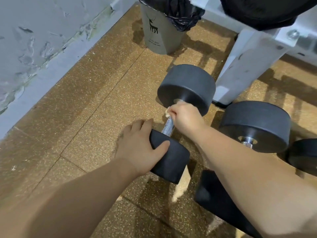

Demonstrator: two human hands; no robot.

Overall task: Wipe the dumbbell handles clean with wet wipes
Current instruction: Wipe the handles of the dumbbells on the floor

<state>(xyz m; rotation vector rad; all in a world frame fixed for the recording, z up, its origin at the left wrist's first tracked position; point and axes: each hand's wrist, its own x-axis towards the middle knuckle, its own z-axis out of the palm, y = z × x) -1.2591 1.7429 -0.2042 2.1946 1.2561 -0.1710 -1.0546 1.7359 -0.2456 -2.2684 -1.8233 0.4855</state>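
The right hand (184, 117) is gripping a white wet wipe (167, 112) around the far end of the knurled handle (168, 126), while the left hand (139, 145) is lying flat-fingered on the near head of the dumbbell (187, 88), which is resting on the speckled floor (96, 100) beside a second dumbbell (255, 124) and a grey bin (159, 35).

Dumbbell heads (187, 86) black; handle (168, 126) silver, knurled; wipe (167, 112) white; floor (96, 103) speckled tan; bin (159, 38) grey.

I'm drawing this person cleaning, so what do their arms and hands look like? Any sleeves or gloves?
No sleeves show: the left forearm and right forearm are bare all the way up the picture. The left hand and right hand have no gloves, and I can see no watch, ring or bracelet.
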